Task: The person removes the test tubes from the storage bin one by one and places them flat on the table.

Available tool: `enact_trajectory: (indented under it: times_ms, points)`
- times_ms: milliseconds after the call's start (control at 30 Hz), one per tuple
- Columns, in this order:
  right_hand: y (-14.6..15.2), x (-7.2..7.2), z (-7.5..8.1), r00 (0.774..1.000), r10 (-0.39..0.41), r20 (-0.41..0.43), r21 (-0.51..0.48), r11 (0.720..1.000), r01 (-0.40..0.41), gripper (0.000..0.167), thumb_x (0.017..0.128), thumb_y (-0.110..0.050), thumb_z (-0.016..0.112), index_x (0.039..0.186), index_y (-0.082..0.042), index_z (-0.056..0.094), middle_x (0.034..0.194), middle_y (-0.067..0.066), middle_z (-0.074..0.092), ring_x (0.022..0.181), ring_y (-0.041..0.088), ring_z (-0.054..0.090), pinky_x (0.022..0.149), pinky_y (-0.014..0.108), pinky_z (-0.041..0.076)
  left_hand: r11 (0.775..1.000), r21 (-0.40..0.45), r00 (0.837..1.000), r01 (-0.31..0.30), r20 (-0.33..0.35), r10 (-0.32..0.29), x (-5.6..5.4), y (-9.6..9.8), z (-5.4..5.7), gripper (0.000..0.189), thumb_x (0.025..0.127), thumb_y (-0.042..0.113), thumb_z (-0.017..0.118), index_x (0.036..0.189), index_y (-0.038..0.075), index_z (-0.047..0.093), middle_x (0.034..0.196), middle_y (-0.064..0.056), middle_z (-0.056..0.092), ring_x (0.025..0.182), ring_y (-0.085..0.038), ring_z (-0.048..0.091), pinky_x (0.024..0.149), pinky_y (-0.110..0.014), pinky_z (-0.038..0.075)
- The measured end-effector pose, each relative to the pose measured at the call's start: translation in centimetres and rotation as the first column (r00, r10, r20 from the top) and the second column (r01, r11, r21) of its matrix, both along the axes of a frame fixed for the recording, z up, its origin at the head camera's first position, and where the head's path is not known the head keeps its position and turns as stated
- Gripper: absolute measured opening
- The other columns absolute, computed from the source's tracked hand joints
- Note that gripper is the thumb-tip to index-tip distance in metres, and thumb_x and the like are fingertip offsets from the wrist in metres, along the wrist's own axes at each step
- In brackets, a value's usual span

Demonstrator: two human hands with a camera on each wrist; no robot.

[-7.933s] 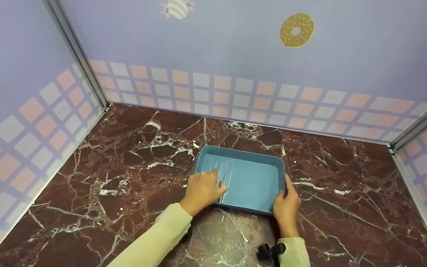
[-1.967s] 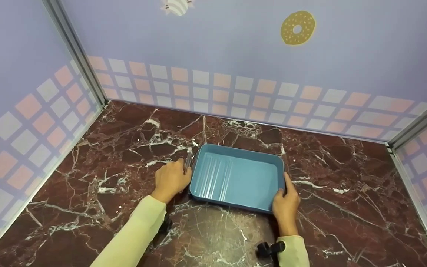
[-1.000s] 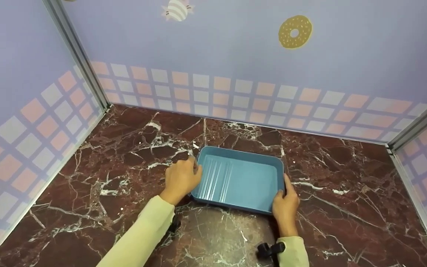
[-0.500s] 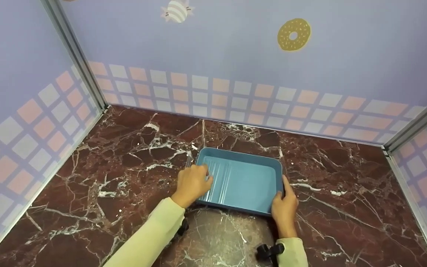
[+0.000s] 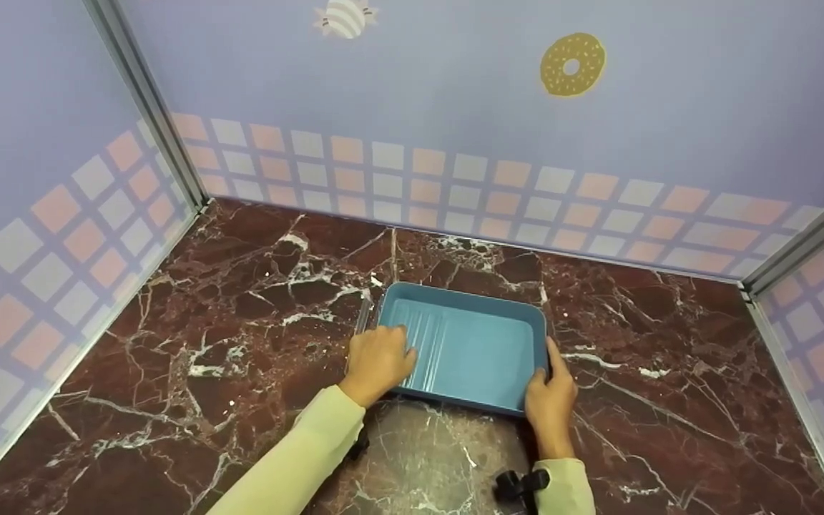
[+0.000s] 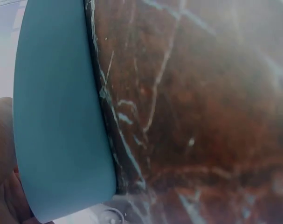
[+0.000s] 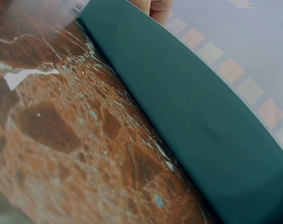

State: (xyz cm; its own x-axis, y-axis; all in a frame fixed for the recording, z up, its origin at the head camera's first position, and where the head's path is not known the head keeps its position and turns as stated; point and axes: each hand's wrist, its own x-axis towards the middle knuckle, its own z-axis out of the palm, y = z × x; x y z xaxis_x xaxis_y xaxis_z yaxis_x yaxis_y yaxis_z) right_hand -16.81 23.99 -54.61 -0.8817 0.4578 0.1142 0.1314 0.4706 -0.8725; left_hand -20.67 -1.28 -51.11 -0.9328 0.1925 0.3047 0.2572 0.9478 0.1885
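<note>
In the head view a blue rectangular tray [image 5: 487, 357] lies on the dark red marble surface, with raised ridges across its left part. My left hand [image 5: 380, 361] is bent over the left end, its fingers curled down inside the rim. I cannot tell whether it pinches anything, as the fingertips are hidden. The right hand [image 5: 551, 397] grips the right end, thumb inside and fingers along the outer wall. Both wrist views show the tray's smooth outer wall [image 6: 62, 102]; skin of the left hand [image 6: 2, 140] shows beyond it. Over the top edge [image 7: 178, 44] in the right wrist view, fingers [image 7: 159, 9] appear.
A clear plastic edge [image 5: 364, 311] shows along the tray's left side. Marble surface [image 5: 254, 343] extends around the tray. Lilac walls with a checkered band [image 5: 426, 186] close off the back and both sides. Black wrist mounts [image 5: 523, 485] sit near the sleeves.
From outside the left rim about two seconds ago, my left hand has moved right and over the ridged part. The right hand and the tray have stayed in place.
</note>
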Motion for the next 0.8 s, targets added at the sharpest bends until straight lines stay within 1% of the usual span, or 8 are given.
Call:
enact_trajectory:
  times_ms: [200, 300, 533, 667, 800]
  points:
    - [-0.03, 0.07, 0.0, 1.0, 0.014, 0.01, -0.003, 1.0, -0.014, 0.053, 0.094, 0.004, 0.041, 0.145, -0.009, 0.043, 0.149, 0.023, 0.04, 0.136, 0.041, 0.04, 0.106, 0.054, 0.037, 1.0, -0.013, 1.0, -0.003, 0.012, 0.003, -0.05, 0.14, -0.03, 0.037, 0.08, 0.035, 0.07, 0.056, 0.015, 0.049, 0.051, -0.003, 0.054, 0.044, -0.026, 0.053, 0.039, -0.038, 0.036]
    - [-0.03, 0.1, 0.03, 1.0, 0.013, 0.014, 0.0, 1.0, -0.013, 0.053, 0.094, 0.003, 0.041, 0.145, -0.01, 0.043, 0.149, 0.022, 0.04, 0.137, 0.041, 0.04, 0.106, 0.054, 0.038, 1.0, -0.024, 1.0, -0.003, 0.005, 0.003, -0.03, 0.19, -0.03, 0.037, 0.079, 0.035, 0.07, 0.056, 0.015, 0.049, 0.051, -0.004, 0.055, 0.044, -0.026, 0.053, 0.038, -0.039, 0.037]
    - [-0.03, 0.24, -0.08, 1.0, 0.012, 0.01, 0.002, 1.0, -0.012, 0.053, 0.094, 0.003, 0.041, 0.145, -0.01, 0.043, 0.148, 0.023, 0.041, 0.136, 0.04, 0.04, 0.107, 0.053, 0.037, 0.999, -0.033, 1.0, -0.008, 0.002, 0.008, 0.01, 0.36, -0.17, 0.042, 0.078, 0.038, 0.07, 0.053, 0.016, 0.044, 0.048, 0.0, 0.048, 0.04, -0.021, 0.045, 0.036, -0.037, 0.033]
    - [-0.03, 0.11, -0.08, 1.0, 0.004, -0.003, 0.001, 1.0, -0.004, 0.054, 0.092, 0.005, 0.042, 0.144, -0.009, 0.045, 0.147, 0.023, 0.043, 0.136, 0.04, 0.041, 0.108, 0.053, 0.036, 0.999, -0.039, 1.0, -0.009, 0.028, 0.01, -0.02, 0.46, 0.02, 0.044, 0.077, 0.041, 0.07, 0.053, 0.017, 0.042, 0.048, 0.001, 0.044, 0.04, -0.019, 0.041, 0.037, -0.035, 0.029]
    - [0.01, 0.02, 0.05, 1.0, 0.008, -0.009, -0.001, 1.0, -0.008, 0.054, 0.092, 0.006, 0.042, 0.144, -0.009, 0.045, 0.146, 0.023, 0.044, 0.136, 0.04, 0.04, 0.108, 0.053, 0.036, 0.998, -0.062, 0.998, -0.021, 0.054, 0.024, -0.01, 0.59, 0.13, 0.045, 0.075, 0.045, 0.071, 0.053, 0.017, 0.045, 0.048, 0.001, 0.047, 0.041, -0.021, 0.046, 0.037, -0.036, 0.03]
